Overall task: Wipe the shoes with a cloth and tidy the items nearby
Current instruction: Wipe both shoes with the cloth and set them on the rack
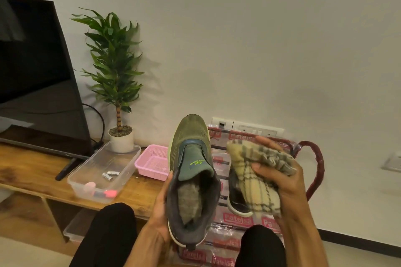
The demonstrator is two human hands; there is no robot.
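Knees (108, 234) in black trousers are sitting closest to the lens. My left hand (160, 212) is gripping the green shoe (191, 158) at the heel, toe up and opening facing me, probably so I can reach every side. My right hand (282, 180) is clutching the checked cloth (256, 180), bunched into a pad, just beside the shoe and apparently not touching it. A dark shoe (237, 201) is lying behind the cloth on printed plastic (236, 221). Batteries (110, 174) are sitting in a clear tub (104, 171) on the bench (32, 169)
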